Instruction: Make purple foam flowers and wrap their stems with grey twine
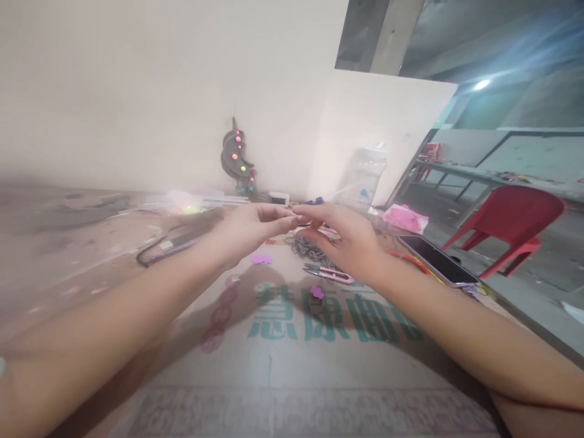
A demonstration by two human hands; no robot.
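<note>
My left hand (253, 231) and my right hand (342, 234) meet fingertip to fingertip above the table. Both are closed in a pinch, and whatever lies between the fingertips is too small and blurred to name. Just beneath my right hand is a heap of grey cord or chain (310, 248). Pink-handled thread snips (329, 274) lie nearer to me, below that hand. A purple flower-shaped piece (317, 292) lies in front of the snips. More purple pieces (261, 260) rest on the table below my left hand.
A dark crescent-moon ornament with coloured dots (235, 157) is against the wall. At the back right stands a clear plastic bottle (365, 176), with a pink packet (406, 218) beside it. A phone (438, 260) lies by the table's right edge. Beyond is a red chair (511, 219).
</note>
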